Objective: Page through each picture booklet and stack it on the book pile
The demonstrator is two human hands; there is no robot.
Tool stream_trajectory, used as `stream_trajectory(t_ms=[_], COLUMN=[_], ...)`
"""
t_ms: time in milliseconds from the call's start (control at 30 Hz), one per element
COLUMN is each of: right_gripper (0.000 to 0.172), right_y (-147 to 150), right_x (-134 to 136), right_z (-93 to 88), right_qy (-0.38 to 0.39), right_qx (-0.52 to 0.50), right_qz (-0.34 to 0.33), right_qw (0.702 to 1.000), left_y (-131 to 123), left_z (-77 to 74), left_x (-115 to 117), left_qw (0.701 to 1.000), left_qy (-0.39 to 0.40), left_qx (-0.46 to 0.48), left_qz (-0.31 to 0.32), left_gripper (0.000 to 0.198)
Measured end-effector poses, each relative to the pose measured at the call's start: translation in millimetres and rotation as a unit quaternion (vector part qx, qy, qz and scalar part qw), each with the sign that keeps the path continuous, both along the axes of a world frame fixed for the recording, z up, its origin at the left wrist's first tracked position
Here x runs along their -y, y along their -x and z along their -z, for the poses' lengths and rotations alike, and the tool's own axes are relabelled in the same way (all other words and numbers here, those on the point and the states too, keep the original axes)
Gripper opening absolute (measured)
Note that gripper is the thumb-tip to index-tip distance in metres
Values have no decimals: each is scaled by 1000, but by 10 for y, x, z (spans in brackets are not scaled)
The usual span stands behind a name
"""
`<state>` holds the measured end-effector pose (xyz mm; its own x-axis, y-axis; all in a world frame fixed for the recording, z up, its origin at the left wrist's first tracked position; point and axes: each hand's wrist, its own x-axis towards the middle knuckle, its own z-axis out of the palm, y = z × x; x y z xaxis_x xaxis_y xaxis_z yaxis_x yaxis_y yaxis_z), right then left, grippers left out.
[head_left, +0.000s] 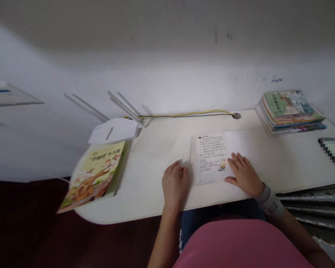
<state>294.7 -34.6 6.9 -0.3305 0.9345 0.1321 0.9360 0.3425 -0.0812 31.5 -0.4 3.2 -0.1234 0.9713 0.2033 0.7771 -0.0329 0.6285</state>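
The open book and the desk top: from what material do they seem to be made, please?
The open book seems paper: thin, matte white pages with printed text. The desk top looks like smooth off-white laminate or painted board; its core does not show.

White desk [150, 167]: open book [209, 158], green book [93, 175], book stack [290, 111].

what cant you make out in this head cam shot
In the head view:
The printed page: text too small to read, and the right hand covers its lower right corner.
The dark-edged item: pixelated and cut off by the right edge.
The pale object: blurred and cut off by the left edge.
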Motion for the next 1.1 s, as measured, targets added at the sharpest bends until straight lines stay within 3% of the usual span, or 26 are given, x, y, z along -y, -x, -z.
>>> stream_trajectory(t_ms=[100, 200, 267, 333, 400, 500, 600, 700, 767, 833, 933, 1033, 1100], right_gripper=[69, 69, 68, 67, 66, 65, 64, 60, 64, 61, 57, 59, 60], right_y=[22, 3, -54, -139, -226, -339, -466, -616, -693, -727, -711, -683, -689], right_x=[-7, -10, -7, 1, 7, 2, -9, 6, 26, 41, 47, 51, 61], right_z=[-12, -8, -1, -5, -29, -90, -119, -57, 20, 96, 172, 208, 221], right_qy=[3, 6, 12, 18, 21, 18, 50, 99, 115, 117, 110, 98, 70], right_qx=[-3, -31, -86, -177, -296, -495, -663, -746, -763, -764, -741, -706, -667], right_qz=[7, 13, 3, -23, -43, 5, 112, 180, 193, 192, 181, 177, 194], right_qw=[1000, 999, 996, 984, 954, 869, 739, 634, 606, 605, 637, 678, 716], left_y=[-85, -224, -367, -569, -813, -1111, -1081, -672, -318, -25, 164, 56, -132], left_z=[-198, -470, -666, -825, -910, -891, -754, -554, -410, -281, -164, -157, -170], left_x=[5, -32, -77, -126, -170, -211, -226, -234, -228, -202, -129, -58, -22], left_qw=[976, 879, 805, 763, 747, 737, 765, 872, 942, 987, 997, 980, 978], left_qy=[60, 109, 134, 151, 166, 199, 186, 131, 103, 48, -2, -49, -93], left_qx=[208, 463, 571, 612, 615, 595, 564, 443, 307, 154, -68, -179, -183], left_qz=[-7, 42, 88, 140, 192, 253, 248, 163, 93, 24, -31, -67, -23], left_gripper=[27, 31, 35, 36, 34, 33, 33, 36, 36, 29, 22, 37, 49])
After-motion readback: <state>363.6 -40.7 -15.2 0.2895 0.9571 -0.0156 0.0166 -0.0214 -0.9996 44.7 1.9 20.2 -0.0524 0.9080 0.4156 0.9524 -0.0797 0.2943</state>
